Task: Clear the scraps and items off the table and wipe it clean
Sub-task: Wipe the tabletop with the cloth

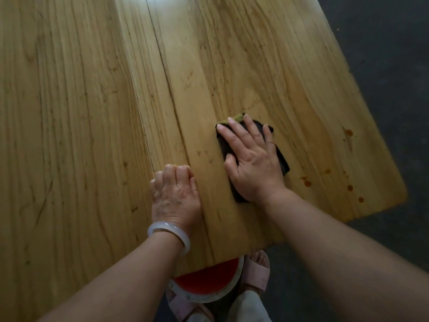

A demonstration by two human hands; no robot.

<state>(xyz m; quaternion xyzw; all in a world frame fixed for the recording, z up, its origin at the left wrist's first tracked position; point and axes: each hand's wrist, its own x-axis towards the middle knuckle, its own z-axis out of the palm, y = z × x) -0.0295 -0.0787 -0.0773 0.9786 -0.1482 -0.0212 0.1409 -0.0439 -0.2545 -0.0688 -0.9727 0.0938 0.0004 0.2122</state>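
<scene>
- Pressing flat on the dark cloth, the right hand has its fingers straight and spread – a greenish edge of the cloth shows past the fingertips.
- The cloth lies on the wooden table, near its right end.
- The left hand rests just beside it, fingers curled under, holding nothing; a pale bangle circles the wrist.
- Brown spots dot the table's right corner – apart from the cloth.
</scene>
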